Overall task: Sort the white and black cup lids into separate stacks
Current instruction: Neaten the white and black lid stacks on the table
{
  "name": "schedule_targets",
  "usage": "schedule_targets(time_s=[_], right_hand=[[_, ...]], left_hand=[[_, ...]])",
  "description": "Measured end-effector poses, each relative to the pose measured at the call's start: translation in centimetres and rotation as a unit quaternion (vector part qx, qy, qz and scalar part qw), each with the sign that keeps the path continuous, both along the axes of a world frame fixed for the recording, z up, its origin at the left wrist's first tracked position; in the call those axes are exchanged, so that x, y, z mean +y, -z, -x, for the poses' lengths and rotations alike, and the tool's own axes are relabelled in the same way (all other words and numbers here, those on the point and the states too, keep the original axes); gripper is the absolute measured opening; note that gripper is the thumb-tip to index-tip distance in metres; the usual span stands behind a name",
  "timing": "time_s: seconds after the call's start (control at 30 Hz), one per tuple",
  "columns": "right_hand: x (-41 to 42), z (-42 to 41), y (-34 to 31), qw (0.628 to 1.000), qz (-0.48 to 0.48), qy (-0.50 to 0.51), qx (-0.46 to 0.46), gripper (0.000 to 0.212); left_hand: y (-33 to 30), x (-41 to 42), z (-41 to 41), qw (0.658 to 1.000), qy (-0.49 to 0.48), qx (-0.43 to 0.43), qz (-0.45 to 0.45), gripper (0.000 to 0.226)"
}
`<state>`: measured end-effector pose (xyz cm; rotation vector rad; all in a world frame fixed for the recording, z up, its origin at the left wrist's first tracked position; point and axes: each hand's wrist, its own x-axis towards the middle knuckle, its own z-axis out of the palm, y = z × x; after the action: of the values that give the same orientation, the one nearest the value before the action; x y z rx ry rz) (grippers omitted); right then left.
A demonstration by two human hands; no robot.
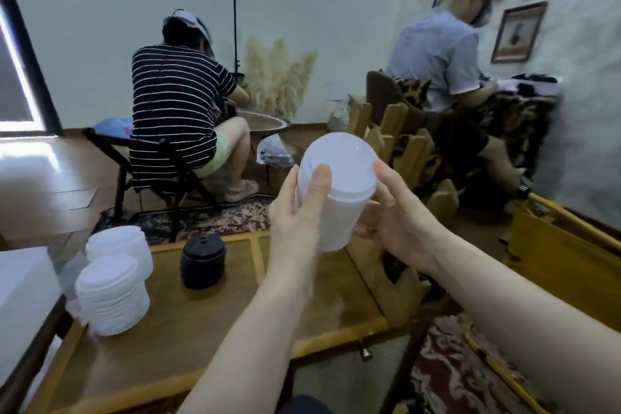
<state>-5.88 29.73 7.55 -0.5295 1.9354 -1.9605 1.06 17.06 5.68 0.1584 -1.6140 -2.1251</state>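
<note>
A tall stack of white lids is lifted above the wooden table, tilted with its top toward the far side. My left hand grips its left side, thumb up near the top lid. On the right, my right hand holds the stack with its fingers curled behind. On the table's left stand two more stacks of white lids, the near one in front of the far one. A short stack of black lids stands in the table's middle.
A white box lies at the left edge. Two seated people work beyond the table, one on a folding chair. A low wooden picket fence stands right of the table, with yellow furniture farther right.
</note>
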Motion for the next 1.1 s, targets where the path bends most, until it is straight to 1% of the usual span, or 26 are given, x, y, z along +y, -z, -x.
schedule_targets(time_s=[0.07, 0.23, 0.27, 0.37, 0.4, 0.5, 0.6, 0.67, 0.73, 0.87, 1.03, 1.1], right_hand=[[2.0, 0.7, -0.8, 1.000, 0.006, 0.013, 0.007, 0.060], [4.6, 2.3, -2.6, 0.999, -0.015, 0.009, 0.029, 0.064], [4.8, 2.6, -2.8, 0.999, -0.022, 0.009, 0.038, 0.061], [5.1, 3.5, -3.5, 0.998, -0.025, 0.010, 0.059, 0.038], [5.4, 3.9, -3.7, 0.997, -0.027, 0.009, 0.067, 0.034], [6.5, 5.0, -4.3, 0.995, -0.035, 0.020, 0.093, 0.038], [7.6, 6.2, -4.9, 0.993, -0.049, 0.021, 0.110, 0.031], [8.0, 6.9, -5.2, 0.993, -0.055, 0.017, 0.106, 0.030], [8.2, 7.5, -5.2, 0.992, -0.051, 0.018, 0.112, 0.036], [7.7, 8.0, -4.6, 0.986, -0.051, 0.039, 0.156, 0.044], [7.8, 8.7, -3.4, 0.975, -0.048, 0.062, 0.207, 0.075], [7.9, 8.9, -3.4, 0.972, -0.041, 0.072, 0.218, 0.081]], left_hand=[[-1.0, 1.7, 1.1, 1.000, 0.020, 0.006, -0.005, 0.097], [-2.4, 3.6, 2.6, 0.999, 0.042, 0.022, -0.023, 0.094], [-2.6, 3.7, 2.9, 0.998, 0.047, 0.023, -0.025, 0.091], [-3.4, 4.4, 3.9, 0.997, 0.064, 0.018, -0.030, 0.081], [-3.6, 4.7, 4.4, 0.997, 0.066, 0.017, -0.031, 0.081], [-4.4, 5.5, 6.0, 0.997, 0.072, 0.025, -0.034, 0.084], [-4.9, 6.1, 7.8, 0.995, 0.086, 0.038, -0.034, 0.080], [-4.9, 6.3, 8.8, 0.994, 0.093, 0.035, -0.034, 0.077], [-4.8, 6.5, 9.5, 0.993, 0.102, 0.034, -0.040, 0.076], [-4.6, 6.7, 10.4, 0.991, 0.115, 0.037, -0.058, 0.072], [-4.6, 7.1, 11.3, 0.991, 0.115, 0.036, -0.056, 0.067], [-4.8, 7.2, 11.4, 0.991, 0.117, 0.030, -0.049, 0.065]])
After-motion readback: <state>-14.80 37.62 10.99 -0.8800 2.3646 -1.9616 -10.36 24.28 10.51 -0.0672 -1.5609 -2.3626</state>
